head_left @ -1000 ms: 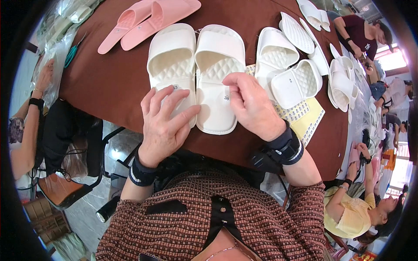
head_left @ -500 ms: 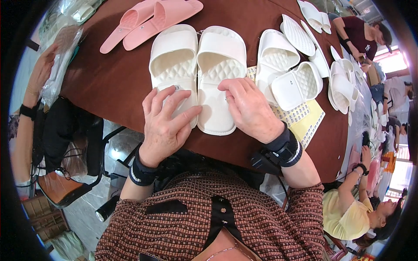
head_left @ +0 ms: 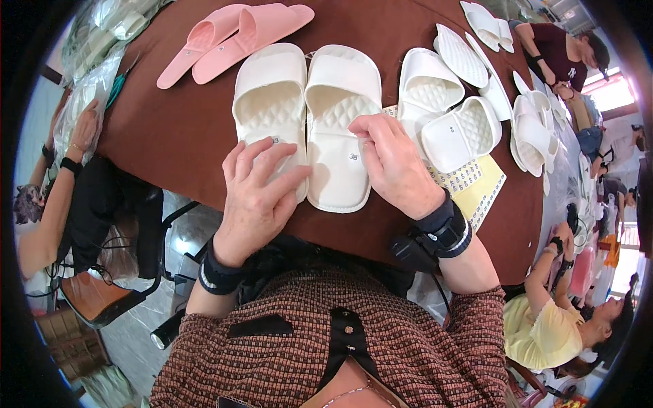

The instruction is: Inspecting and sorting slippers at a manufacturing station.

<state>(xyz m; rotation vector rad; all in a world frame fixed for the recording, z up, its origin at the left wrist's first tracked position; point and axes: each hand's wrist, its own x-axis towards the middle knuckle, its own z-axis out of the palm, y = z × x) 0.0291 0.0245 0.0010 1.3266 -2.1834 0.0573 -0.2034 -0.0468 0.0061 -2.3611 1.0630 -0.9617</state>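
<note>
Side by side in front of me lie two white slippers with quilted insoles, a left slipper and a right slipper. A small printed size sticker shows on the right slipper's heel; another sticker shows on the left one, beside my fingertips. My left hand lies over the left slipper's heel with its fingers spread. Curled at the right slipper's edge, just right of its sticker, is my right hand, its fingers closed and nothing visible in them.
Pink slippers lie at the far left of the brown-covered table. More white slippers overlap on the right, beside yellow sticker sheets. A co-worker's hand is at plastic wrapping on the left; other people work on the right.
My right hand has moved slightly right, off the heel's middle, uncovering the sticker on the right slipper. My left hand stays in place. At left, the co-worker's arms have shifted.
</note>
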